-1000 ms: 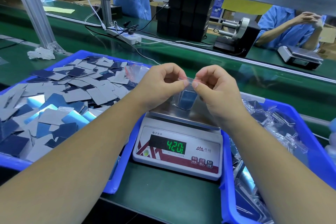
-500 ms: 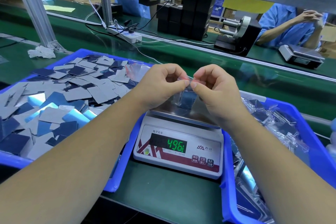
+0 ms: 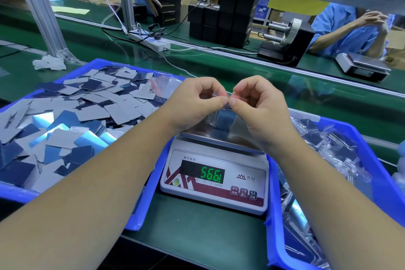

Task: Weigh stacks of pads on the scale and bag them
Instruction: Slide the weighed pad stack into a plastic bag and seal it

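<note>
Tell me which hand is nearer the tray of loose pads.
Left. The left hand is just right of the loose-pad tray, by its far right corner. The right hand is farther right, over the scale, pinching the same bag.

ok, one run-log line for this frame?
step: sealing bag | left hand: pinching bag top | right hand: pinching bag top | bag: holds pad stack, over scale | display: lit

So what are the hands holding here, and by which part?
Both the left hand and right hand pinch the clear bag of pads at its red-striped top edge.
</note>
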A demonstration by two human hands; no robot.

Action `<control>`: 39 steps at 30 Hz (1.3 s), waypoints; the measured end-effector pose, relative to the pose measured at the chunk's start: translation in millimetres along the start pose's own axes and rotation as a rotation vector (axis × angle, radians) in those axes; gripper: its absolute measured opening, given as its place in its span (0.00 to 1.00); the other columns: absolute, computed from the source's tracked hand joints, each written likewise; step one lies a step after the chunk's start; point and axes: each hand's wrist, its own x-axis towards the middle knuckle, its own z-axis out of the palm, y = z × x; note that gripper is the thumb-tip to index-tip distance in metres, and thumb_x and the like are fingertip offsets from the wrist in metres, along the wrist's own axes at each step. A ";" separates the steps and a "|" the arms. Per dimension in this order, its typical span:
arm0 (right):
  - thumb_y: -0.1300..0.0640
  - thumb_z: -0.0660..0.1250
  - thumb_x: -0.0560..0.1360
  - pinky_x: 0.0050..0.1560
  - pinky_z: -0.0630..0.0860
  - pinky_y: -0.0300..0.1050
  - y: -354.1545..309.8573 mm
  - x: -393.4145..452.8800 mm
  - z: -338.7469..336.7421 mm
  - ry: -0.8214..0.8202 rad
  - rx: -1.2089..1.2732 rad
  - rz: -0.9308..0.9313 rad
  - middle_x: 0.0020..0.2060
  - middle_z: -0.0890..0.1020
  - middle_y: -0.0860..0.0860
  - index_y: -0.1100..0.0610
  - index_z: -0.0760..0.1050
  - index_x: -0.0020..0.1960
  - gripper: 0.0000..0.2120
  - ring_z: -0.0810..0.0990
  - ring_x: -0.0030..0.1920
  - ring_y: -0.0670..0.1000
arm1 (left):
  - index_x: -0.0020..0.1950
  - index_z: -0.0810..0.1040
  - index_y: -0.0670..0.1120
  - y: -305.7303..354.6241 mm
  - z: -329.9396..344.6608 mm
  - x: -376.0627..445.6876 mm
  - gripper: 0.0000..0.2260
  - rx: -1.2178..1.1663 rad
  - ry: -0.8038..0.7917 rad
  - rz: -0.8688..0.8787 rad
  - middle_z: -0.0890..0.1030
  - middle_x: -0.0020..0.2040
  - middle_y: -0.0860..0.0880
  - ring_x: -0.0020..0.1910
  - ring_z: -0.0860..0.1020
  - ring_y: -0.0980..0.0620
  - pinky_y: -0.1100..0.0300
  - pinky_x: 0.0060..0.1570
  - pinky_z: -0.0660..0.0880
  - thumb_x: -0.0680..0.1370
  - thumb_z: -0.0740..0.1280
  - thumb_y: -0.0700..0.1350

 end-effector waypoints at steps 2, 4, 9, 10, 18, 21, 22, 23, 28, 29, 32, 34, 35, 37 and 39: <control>0.62 0.71 0.70 0.42 0.76 0.50 0.4 0.1 -0.3 -0.006 0.000 0.000 0.35 0.79 0.46 0.50 0.75 0.44 0.09 0.76 0.38 0.49 | 0.40 0.79 0.48 0.1 0.2 -0.2 0.02 0.001 -0.007 0.005 0.80 0.40 0.47 0.39 0.76 0.55 0.60 0.43 0.74 0.72 0.70 0.42; 0.62 0.71 0.70 0.42 0.75 0.48 0.1 0.3 -0.3 -0.011 0.010 0.000 0.35 0.79 0.45 0.50 0.75 0.44 0.09 0.75 0.38 0.49 | 0.41 0.79 0.48 0.5 0.1 -0.1 0.01 -0.017 -0.016 -0.001 0.81 0.44 0.43 0.41 0.77 0.53 0.58 0.46 0.75 0.72 0.70 0.42; 0.64 0.72 0.68 0.43 0.76 0.50 -3.3 1.3 -2.1 0.004 0.027 0.009 0.34 0.80 0.46 0.51 0.75 0.44 0.10 0.76 0.38 0.49 | 0.40 0.79 0.47 0.3 -1.5 1.1 0.02 -0.040 -0.020 0.005 0.80 0.43 0.43 0.43 0.77 0.51 0.57 0.49 0.76 0.71 0.70 0.41; 0.64 0.72 0.68 0.43 0.77 0.49 -4.1 1.9 -3.8 0.005 0.020 0.010 0.33 0.80 0.45 0.52 0.75 0.44 0.11 0.77 0.38 0.48 | 0.40 0.80 0.47 0.1 -1.9 1.5 0.02 -0.039 -0.017 0.005 0.80 0.43 0.43 0.43 0.77 0.52 0.57 0.49 0.76 0.71 0.71 0.41; 0.69 0.76 0.68 0.40 0.77 0.40 -8.7 6.6 -11.3 0.018 -0.051 0.027 0.31 0.82 0.46 0.53 0.73 0.41 0.16 0.80 0.35 0.46 | 0.36 0.83 0.48 2.4 -21.0 6.6 0.08 0.010 0.004 -0.018 0.81 0.33 0.54 0.35 0.78 0.58 0.67 0.39 0.73 0.70 0.76 0.36; 0.68 0.77 0.66 0.39 0.77 0.41 -9.9 6.4 -12.4 0.034 -0.058 0.030 0.30 0.82 0.47 0.53 0.72 0.40 0.16 0.80 0.34 0.48 | 0.34 0.83 0.47 2.8 -21.6 6.5 0.08 0.023 0.010 -0.017 0.80 0.29 0.57 0.31 0.76 0.61 0.70 0.35 0.71 0.70 0.77 0.36; 0.67 0.78 0.65 0.39 0.77 0.41 -10.6 5.9 -12.8 0.040 -0.051 0.031 0.30 0.81 0.47 0.53 0.73 0.40 0.16 0.80 0.34 0.48 | 0.34 0.83 0.49 2.6 -20.9 6.5 0.09 0.017 0.006 -0.014 0.80 0.30 0.57 0.31 0.76 0.61 0.70 0.36 0.71 0.70 0.77 0.37; 0.66 0.78 0.65 0.39 0.77 0.41 -11.2 5.5 -13.2 0.044 -0.032 0.039 0.30 0.81 0.47 0.53 0.73 0.40 0.16 0.80 0.34 0.49 | 0.33 0.84 0.50 1.6 -19.9 6.4 0.09 0.004 0.005 -0.011 0.81 0.30 0.56 0.32 0.77 0.60 0.69 0.37 0.72 0.70 0.77 0.38; 0.61 0.78 0.66 0.32 0.71 0.40 -1.3 7.1 -15.7 0.114 0.011 0.208 0.30 0.79 0.47 0.51 0.75 0.40 0.13 0.75 0.31 0.47 | 0.38 0.85 0.56 -6.3 -14.3 8.2 0.05 0.128 0.082 -0.003 0.82 0.35 0.59 0.37 0.77 0.60 0.70 0.42 0.72 0.73 0.75 0.47; 0.60 0.77 0.68 0.33 0.70 0.40 3.5 7.9 -15.6 0.144 -0.073 0.236 0.31 0.78 0.47 0.51 0.75 0.40 0.11 0.74 0.31 0.47 | 0.41 0.84 0.58 -8.5 -14.2 9.1 0.05 0.219 0.093 0.012 0.81 0.37 0.63 0.38 0.76 0.60 0.70 0.42 0.71 0.75 0.74 0.48; 0.55 0.75 0.71 0.40 0.70 0.39 14.5 9.1 -15.2 0.167 -0.445 0.238 0.35 0.80 0.42 0.49 0.77 0.42 0.07 0.76 0.34 0.42 | 0.48 0.82 0.60 -12.1 -13.8 9.7 0.04 0.386 0.120 0.015 0.76 0.37 0.71 0.40 0.74 0.60 0.69 0.41 0.69 0.77 0.71 0.50; 0.53 0.74 0.72 0.43 0.69 0.39 14.8 8.5 -15.6 0.135 -0.625 0.211 0.37 0.81 0.40 0.49 0.78 0.45 0.05 0.77 0.40 0.41 | 0.47 0.82 0.61 -12.8 -14.9 9.7 0.06 0.389 0.149 0.009 0.76 0.36 0.71 0.37 0.72 0.63 0.73 0.38 0.67 0.78 0.70 0.49; 0.53 0.73 0.72 0.44 0.69 0.39 14.1 8.3 -16.2 0.126 -0.665 0.204 0.39 0.81 0.40 0.49 0.79 0.46 0.04 0.77 0.42 0.42 | 0.45 0.81 0.61 -12.5 -15.9 9.6 0.07 0.379 0.162 0.014 0.77 0.35 0.70 0.36 0.72 0.63 0.74 0.37 0.67 0.78 0.70 0.47; 0.54 0.71 0.72 0.46 0.69 0.39 12.8 8.4 -17.7 0.127 -0.684 0.197 0.40 0.81 0.39 0.50 0.79 0.47 0.04 0.77 0.44 0.45 | 0.43 0.81 0.60 -11.8 -17.8 9.7 0.10 0.357 0.177 0.027 0.78 0.34 0.68 0.36 0.72 0.63 0.74 0.38 0.68 0.79 0.69 0.45; 0.56 0.71 0.73 0.46 0.68 0.38 11.4 8.1 -18.4 0.127 -0.681 0.192 0.40 0.80 0.39 0.50 0.79 0.47 0.04 0.77 0.44 0.45 | 0.41 0.82 0.58 -11.4 -18.5 9.4 0.10 0.341 0.186 0.032 0.78 0.32 0.65 0.34 0.72 0.64 0.74 0.37 0.69 0.79 0.68 0.44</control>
